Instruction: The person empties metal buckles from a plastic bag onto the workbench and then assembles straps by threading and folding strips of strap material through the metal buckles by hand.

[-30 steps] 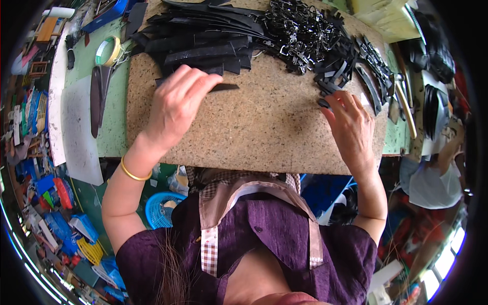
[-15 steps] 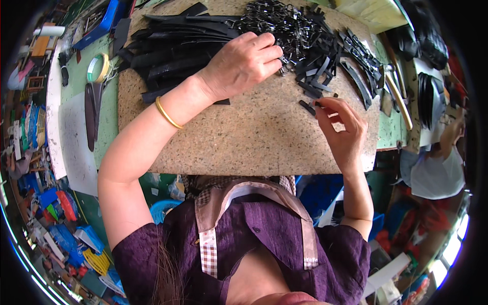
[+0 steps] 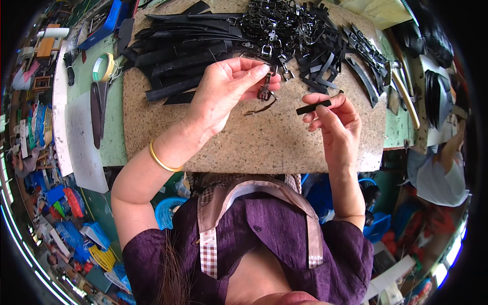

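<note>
- One broad, speckled tan stone slab (image 3: 244, 147) fills the upper middle of the frame, reaching down to its centre.
- Many long, flat, black leather-like strips (image 3: 178, 51) lie layered on the slab at the upper left of the frame.
- Beside them, at the top centre, sits a tangled heap of shiny dark metal buckles (image 3: 284, 25).
- The left hand (image 3: 223, 89), just above the frame's centre, has its thumb and forefinger pinched together on a dark metal buckle piece, the other fingers curled behind.
- The right hand (image 3: 339, 122), right of centre, grips a short black strip between thumb and fingers; the two hands are near each other but apart.
- Small, flat, black strap pieces (image 3: 323, 66) are scattered at the upper right, just beyond the right hand.
- A hammer-like tool with a pale handle (image 3: 406, 99) lies farther right.
- The short black strip (image 3: 313, 107) lies slantwise in the right fingers, its left end projecting.
- The dark metal buckle piece (image 3: 263, 91) hangs below the left fingertips.
- Near it shows a thin, curved, dark piece (image 3: 263, 107); whether it rests on the slab cannot be told.
</note>
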Tool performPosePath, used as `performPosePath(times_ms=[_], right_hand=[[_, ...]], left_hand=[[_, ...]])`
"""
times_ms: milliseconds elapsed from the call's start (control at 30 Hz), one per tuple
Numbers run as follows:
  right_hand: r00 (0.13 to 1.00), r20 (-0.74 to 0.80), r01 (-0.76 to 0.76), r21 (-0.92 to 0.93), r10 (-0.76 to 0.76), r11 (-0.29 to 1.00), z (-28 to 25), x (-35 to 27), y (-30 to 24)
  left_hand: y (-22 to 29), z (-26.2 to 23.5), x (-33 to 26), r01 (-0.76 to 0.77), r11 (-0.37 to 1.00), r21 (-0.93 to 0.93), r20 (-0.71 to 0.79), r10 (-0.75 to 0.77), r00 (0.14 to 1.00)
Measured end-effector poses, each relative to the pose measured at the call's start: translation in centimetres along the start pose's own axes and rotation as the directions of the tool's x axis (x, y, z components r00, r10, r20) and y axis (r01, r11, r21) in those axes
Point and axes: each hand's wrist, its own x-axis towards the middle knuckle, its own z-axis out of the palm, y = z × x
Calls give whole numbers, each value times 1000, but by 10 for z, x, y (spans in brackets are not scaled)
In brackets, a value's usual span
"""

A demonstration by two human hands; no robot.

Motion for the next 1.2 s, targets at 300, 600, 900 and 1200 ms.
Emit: performPosePath(times_ms=[300,600,900,1200], right_hand=[[998,31,52,9,-52,999,11,-5,7],[923,215,318,42,-320,947,21,-18,21],[902,255,411,-263,-348,873,22,-20,29],[996,85,-23,-184,39,983,21,-26,22]], left_hand=[[-1,3,-8,-342,886,313,68,339,939],[-14,8,-36,67,992,-110,125,-53,991],[-28,8,-45,39,999,-34,137,-34,990],[-31,15,-56,-179,951,250,111,156,982]])
